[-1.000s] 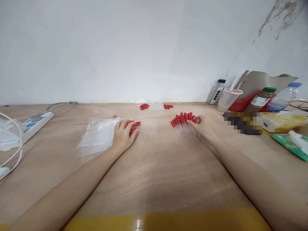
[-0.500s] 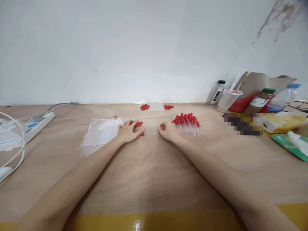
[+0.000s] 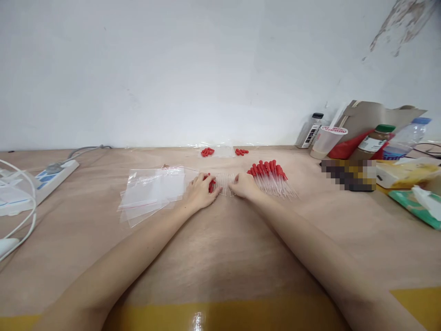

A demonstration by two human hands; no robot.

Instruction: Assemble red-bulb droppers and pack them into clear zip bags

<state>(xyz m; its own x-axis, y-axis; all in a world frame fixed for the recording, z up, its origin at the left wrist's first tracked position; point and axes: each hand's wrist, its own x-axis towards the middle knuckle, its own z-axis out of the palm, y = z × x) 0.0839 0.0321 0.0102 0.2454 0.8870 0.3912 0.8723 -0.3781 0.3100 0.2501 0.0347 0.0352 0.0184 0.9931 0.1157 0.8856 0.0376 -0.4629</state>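
Over a small heap of red rubber dropper bulbs [image 3: 211, 185] curve the fingers of my left hand [image 3: 201, 192], its thumb stretched toward the tubes. A row of thin clear glass tubes [image 3: 225, 184] lies side by side between my two hands. At the row's right end, my right hand [image 3: 246, 185] has its fingers curled together and touching the tubes; what is in the fingertips is hidden. Right beside that hand lies a fanned pile of droppers [image 3: 270, 177], clear tubes with red bulbs on their far ends.
Clear zip bags [image 3: 155, 188] lie left of my left hand. Near the wall are more red bulbs [image 3: 207, 151] and a clear bag [image 3: 223, 151]. A power strip [image 3: 57, 177] is at far left. Bottles, a paper cup [image 3: 327, 142] and tissue packs [image 3: 418, 207] stand or lie at right.
My left hand has moved right, away from the zip bags, and the red bulbs under it have shifted along. My right hand has moved slightly right; the tube row now sits farther right.
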